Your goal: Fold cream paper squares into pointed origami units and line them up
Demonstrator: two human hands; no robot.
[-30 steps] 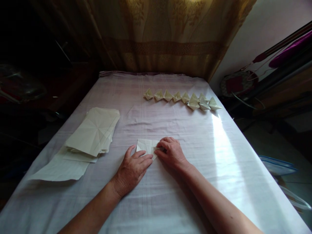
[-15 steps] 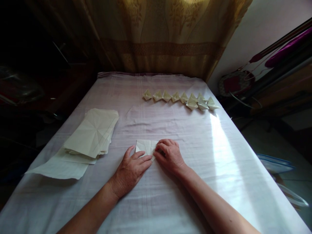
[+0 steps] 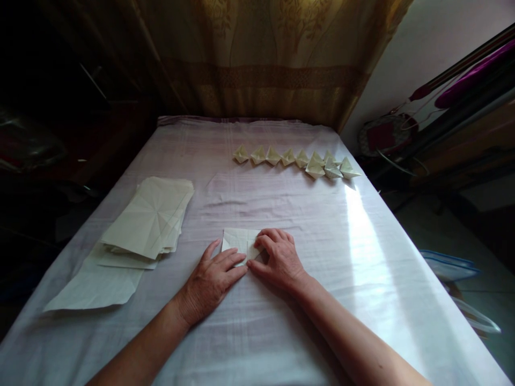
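A small folded sheet of pale paper lies on the cloth-covered table before me, with creases and a vertical fold edge near its middle. My left hand rests at its lower left, fingers stretched and spread, the tips pressing on the paper. On the right part of the sheet is my right hand, fingers curled over it and thumb at the lower edge, gripping the paper there. That hand covers the sheet's right end.
To the left lies a stack of creased paper sheets, one jutting toward me. Several folded paper pieces with pointed tips stand in a row at the far right. The table ends at a curtain; plastic bags are beyond its right edge.
My right thumb has moved down and left along the paper's lower edge, and the right part now lies flatter. My left hand stays on the sheet. The view has shifted slightly.
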